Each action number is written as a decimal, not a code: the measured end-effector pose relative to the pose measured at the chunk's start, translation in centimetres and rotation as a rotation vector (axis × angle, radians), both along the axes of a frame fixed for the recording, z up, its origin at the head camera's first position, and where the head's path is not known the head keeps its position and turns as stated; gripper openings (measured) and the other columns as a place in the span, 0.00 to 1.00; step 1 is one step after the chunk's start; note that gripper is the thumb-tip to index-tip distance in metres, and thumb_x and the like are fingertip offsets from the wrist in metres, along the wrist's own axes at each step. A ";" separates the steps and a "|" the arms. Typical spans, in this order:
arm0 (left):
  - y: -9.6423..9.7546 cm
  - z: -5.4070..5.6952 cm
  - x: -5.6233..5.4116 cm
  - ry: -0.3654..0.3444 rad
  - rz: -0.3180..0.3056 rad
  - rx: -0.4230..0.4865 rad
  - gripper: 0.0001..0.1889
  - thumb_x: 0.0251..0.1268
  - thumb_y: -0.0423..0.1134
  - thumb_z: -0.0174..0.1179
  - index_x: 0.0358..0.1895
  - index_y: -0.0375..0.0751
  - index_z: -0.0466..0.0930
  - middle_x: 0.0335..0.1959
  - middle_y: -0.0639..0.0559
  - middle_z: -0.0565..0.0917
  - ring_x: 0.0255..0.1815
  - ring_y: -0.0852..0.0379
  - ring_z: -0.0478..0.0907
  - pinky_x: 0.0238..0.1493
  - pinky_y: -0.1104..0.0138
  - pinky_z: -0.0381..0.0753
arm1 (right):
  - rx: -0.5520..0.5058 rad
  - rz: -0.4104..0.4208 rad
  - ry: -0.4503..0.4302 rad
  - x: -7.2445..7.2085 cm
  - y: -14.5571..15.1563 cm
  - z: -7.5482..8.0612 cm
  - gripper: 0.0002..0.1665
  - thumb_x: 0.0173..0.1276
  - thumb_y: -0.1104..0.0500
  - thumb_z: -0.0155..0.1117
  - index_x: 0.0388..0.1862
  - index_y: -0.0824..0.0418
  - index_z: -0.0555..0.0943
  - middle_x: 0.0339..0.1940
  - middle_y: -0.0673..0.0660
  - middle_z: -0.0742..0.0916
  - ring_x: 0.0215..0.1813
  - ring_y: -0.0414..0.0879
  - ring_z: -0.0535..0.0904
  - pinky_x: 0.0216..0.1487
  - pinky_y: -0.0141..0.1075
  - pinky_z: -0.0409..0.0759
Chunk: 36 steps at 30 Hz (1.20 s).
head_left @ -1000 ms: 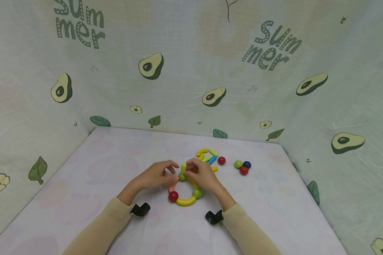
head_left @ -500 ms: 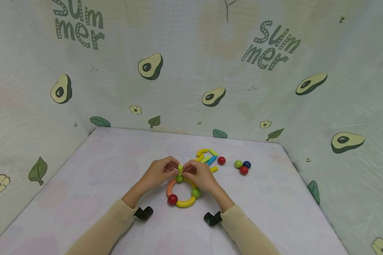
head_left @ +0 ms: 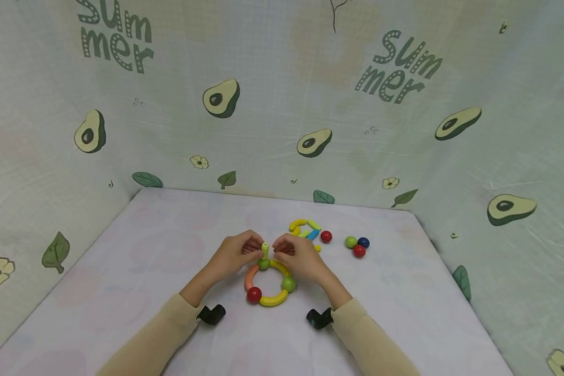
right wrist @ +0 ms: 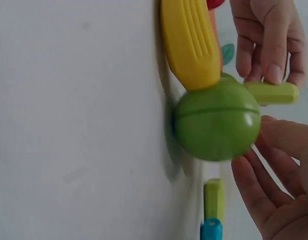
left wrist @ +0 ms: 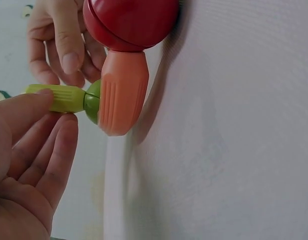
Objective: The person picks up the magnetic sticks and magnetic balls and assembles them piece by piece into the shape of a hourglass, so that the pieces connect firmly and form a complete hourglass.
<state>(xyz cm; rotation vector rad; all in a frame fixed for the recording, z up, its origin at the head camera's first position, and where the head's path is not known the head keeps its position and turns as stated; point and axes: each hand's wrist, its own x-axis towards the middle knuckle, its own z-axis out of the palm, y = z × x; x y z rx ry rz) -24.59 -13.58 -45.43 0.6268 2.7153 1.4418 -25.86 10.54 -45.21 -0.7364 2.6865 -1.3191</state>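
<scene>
A ring of toy rods and balls lies on the table in front of me: an orange curved rod (head_left: 249, 277), a red ball (head_left: 254, 295), two yellow curved rods (head_left: 273, 300) and two green balls (head_left: 289, 284). From the far green ball (head_left: 263, 265) a short lime rod (head_left: 265, 250) stands upright. My left hand (head_left: 234, 254) pinches this lime rod (left wrist: 66, 99) between thumb and fingers. Just to its right, my right hand (head_left: 301, 257) hovers with fingers loosely bent and a gap to the rod; nothing shows between them in the right wrist view.
Behind my right hand lie loose rods, among them a yellow curved rod (head_left: 297, 224) and a blue rod (head_left: 313, 234). A red ball (head_left: 326, 237) sits beside them. Farther right, a green ball (head_left: 351, 242), a blue ball (head_left: 364, 243) and another red ball (head_left: 359, 251) cluster together.
My left hand has come in and taken hold of the lime rod. My right hand has let go of it and drawn slightly right. The ring has shifted a little left.
</scene>
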 end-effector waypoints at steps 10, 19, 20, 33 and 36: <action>-0.1 -0.1 -0.1 -0.009 -0.012 -0.011 0.13 0.72 0.36 0.71 0.55 0.51 0.83 0.48 0.58 0.88 0.51 0.59 0.85 0.54 0.66 0.86 | 0.124 -0.006 0.065 -2.1 4.2 1.9 0.15 0.72 0.67 0.72 0.56 0.63 0.86 0.54 0.59 0.90 0.56 0.56 0.86 0.60 0.50 0.86; -0.1 -0.1 -0.1 -0.013 -0.014 -0.018 0.13 0.72 0.36 0.71 0.54 0.51 0.83 0.47 0.58 0.87 0.50 0.60 0.85 0.55 0.65 0.86 | 0.256 0.052 0.106 -3.4 4.9 1.1 0.19 0.70 0.65 0.76 0.58 0.60 0.86 0.58 0.54 0.88 0.61 0.55 0.83 0.66 0.53 0.81; -0.1 -0.1 0.0 -0.013 -0.015 -0.017 0.13 0.72 0.36 0.71 0.54 0.51 0.83 0.47 0.58 0.87 0.50 0.60 0.85 0.55 0.64 0.87 | 0.270 0.054 0.118 -3.5 4.7 1.0 0.19 0.69 0.64 0.76 0.58 0.59 0.87 0.59 0.53 0.88 0.62 0.54 0.82 0.68 0.52 0.80; -0.1 0.0 -0.1 -0.023 -0.034 -0.015 0.13 0.72 0.37 0.70 0.55 0.51 0.83 0.48 0.57 0.87 0.51 0.59 0.85 0.56 0.64 0.86 | 0.404 0.062 0.190 -4.0 2.6 0.5 0.16 0.70 0.64 0.76 0.56 0.59 0.89 0.61 0.57 0.87 0.66 0.55 0.78 0.74 0.53 0.74; -0.1 0.0 0.0 -0.022 -0.035 -0.014 0.12 0.73 0.37 0.70 0.55 0.51 0.83 0.48 0.57 0.87 0.50 0.59 0.85 0.56 0.64 0.86 | 0.435 0.061 0.213 -4.1 2.4 0.4 0.15 0.70 0.65 0.76 0.55 0.59 0.89 0.59 0.57 0.87 0.65 0.55 0.78 0.73 0.52 0.76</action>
